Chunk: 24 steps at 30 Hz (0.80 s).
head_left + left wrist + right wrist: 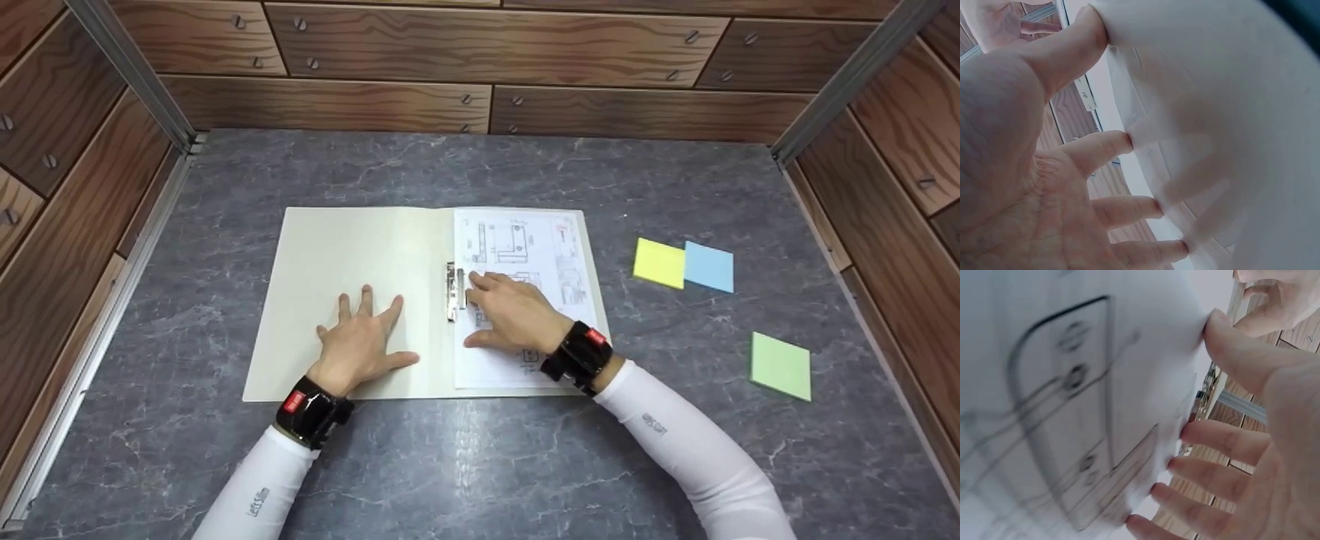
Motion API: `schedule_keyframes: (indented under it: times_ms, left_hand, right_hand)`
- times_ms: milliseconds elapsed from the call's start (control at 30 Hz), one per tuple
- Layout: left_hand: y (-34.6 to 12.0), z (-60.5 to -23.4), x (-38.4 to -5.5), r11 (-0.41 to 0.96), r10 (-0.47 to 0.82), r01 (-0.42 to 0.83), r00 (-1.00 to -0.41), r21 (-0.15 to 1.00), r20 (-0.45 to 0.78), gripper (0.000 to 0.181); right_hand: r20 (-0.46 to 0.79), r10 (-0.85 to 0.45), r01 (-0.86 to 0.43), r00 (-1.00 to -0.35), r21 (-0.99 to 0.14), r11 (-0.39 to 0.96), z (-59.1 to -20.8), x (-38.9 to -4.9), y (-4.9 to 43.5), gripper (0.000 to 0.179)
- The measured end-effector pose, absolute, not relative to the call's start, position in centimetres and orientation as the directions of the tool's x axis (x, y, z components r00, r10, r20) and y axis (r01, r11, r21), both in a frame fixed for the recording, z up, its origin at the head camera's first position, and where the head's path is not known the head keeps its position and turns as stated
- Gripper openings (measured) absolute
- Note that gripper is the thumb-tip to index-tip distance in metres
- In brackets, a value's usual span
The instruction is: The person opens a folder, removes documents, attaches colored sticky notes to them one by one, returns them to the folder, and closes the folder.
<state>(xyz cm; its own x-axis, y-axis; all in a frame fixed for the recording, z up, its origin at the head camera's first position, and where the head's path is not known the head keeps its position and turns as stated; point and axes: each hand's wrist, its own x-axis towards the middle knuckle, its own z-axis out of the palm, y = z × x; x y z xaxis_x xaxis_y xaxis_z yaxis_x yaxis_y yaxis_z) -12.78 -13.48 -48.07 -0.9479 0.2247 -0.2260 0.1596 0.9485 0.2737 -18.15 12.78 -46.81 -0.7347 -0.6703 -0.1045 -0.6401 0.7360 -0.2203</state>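
An opened cream folder (300, 300) lies flat, with a metal clip (451, 292) near its fold. On its right side rests white paper (480, 371) printed with technical drawings; the drawn lines also show large in the right wrist view on the paper (1129, 399). My left hand (354, 351) rests on the bare left cover, fingers spread; its fingertips touch the glossy cover (1252, 112) in the left wrist view. My right hand (521, 315) touches the paper beside the clip, with its fingertips (1193, 430) against the sheet and nothing pinched.
Right of the folder lie a yellow sticky-note pad (659, 263) and a blue sticky-note pad (709, 267), side by side. A green sticky-note pad (780, 366) is nearer the right edge. Wood-patterned walls (495, 45) enclose the grey marbled table (450, 465) at the back and sides.
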Motion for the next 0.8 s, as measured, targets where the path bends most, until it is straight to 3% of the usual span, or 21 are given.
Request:
schedule_keyframes:
  times_ms: [333,800]
  left_hand:
    - [-13.5,-48.1,-12.8,0.949,0.221,0.157,-0.949,0.272,-0.225,0.095]
    - [-13.5,-48.2,-12.9,0.949,0.225,0.161,-0.948,0.272,-0.224,0.095]
  right_hand:
    - [-0.020,-0.672,-0.655,-0.740,-0.205,0.727,-48.0,-17.9,12.6,0.071]
    - [-0.067,-0.649,-0.622,-0.758,-0.223,0.750,-48.1,-17.7,12.8,0.074]
